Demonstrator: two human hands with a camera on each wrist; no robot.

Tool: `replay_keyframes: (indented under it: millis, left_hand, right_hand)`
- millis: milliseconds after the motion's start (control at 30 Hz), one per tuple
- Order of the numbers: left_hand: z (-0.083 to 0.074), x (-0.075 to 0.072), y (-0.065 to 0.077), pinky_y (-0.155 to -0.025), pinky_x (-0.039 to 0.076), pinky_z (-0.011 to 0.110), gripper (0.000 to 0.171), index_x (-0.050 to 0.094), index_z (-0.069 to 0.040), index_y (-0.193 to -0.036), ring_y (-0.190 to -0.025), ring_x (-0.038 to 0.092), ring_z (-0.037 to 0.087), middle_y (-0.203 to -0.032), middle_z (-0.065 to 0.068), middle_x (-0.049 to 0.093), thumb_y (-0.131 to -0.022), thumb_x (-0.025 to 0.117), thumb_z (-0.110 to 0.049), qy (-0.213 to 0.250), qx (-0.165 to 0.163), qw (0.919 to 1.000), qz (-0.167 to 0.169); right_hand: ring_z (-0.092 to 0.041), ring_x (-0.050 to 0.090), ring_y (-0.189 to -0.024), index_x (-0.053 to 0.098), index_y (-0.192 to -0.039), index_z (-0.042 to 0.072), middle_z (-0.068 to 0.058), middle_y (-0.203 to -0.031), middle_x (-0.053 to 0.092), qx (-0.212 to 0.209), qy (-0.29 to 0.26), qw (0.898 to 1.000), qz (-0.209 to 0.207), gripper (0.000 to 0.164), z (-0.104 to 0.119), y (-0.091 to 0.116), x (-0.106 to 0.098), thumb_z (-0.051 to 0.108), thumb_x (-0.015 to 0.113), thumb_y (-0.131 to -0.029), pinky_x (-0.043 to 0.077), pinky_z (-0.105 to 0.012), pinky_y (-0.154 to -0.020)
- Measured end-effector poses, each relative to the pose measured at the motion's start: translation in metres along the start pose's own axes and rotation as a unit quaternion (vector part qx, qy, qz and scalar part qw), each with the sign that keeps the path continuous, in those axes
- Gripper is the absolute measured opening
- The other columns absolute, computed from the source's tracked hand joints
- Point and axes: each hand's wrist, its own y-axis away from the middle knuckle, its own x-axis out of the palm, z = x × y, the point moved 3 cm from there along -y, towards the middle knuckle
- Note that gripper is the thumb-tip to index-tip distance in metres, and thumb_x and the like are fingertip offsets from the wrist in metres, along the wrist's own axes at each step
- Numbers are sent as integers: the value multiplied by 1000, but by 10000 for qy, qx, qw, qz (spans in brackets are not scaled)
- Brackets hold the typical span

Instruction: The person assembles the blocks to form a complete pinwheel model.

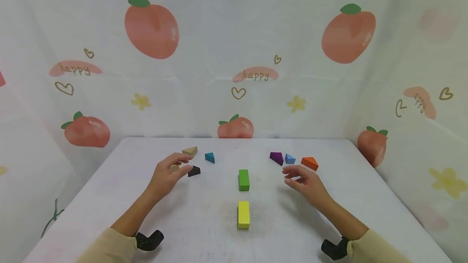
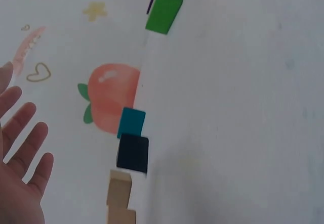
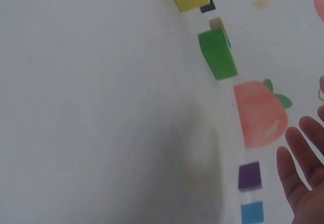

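Fingers point(image 2: 29, 145) relaxed and parted, nothing held: I log left hand point(image 1: 166, 178) with black block point(image 1: 195, 171) near its three o'clock, right hand point(image 1: 307, 184) with blue block point(image 1: 290, 158) near its eleven, green block point(image 1: 243, 180) at twelve from yellow block point(image 1: 243, 215).

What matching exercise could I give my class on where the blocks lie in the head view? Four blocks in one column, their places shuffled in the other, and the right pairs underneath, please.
Blocks
1. Yellow block
2. Green block
3. Orange block
4. Black block

Places in the head view
A. Farthest right of all the blocks
B. Directly beyond the frontmost block
C. By the thumb tip of the left hand
D. Frontmost of all the blocks

Right pairs: 1-D, 2-B, 3-A, 4-C
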Motion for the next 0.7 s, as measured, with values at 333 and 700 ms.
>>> replay_keyframes:
  millis: [333, 700]
  left_hand:
    - [-2, 34, -6, -89, 51, 39, 27, 68, -11, -118, -105, 60, 22, -112, 3, 67, -93, 68, -20, 722, -392, 9960, 349]
    - [-6, 79, -14, -94, 49, 38, 37, 62, -6, -126, -114, 59, 28, -123, 15, 62, -92, 69, -18, 1370, -941, 9811, 989]
  right_hand:
    - [-20, 62, -105, 63, -121, 5, -12, -116, 66, 717, -525, 9953, 374, 31, 8, 3, 28, 14, 68, -92, 51, -27, -83]
    - [-30, 57, -113, 61, -124, 3, -13, -122, 63, 1143, -989, 9826, 1078, 35, 15, 7, 57, 17, 67, -93, 49, -26, -88]
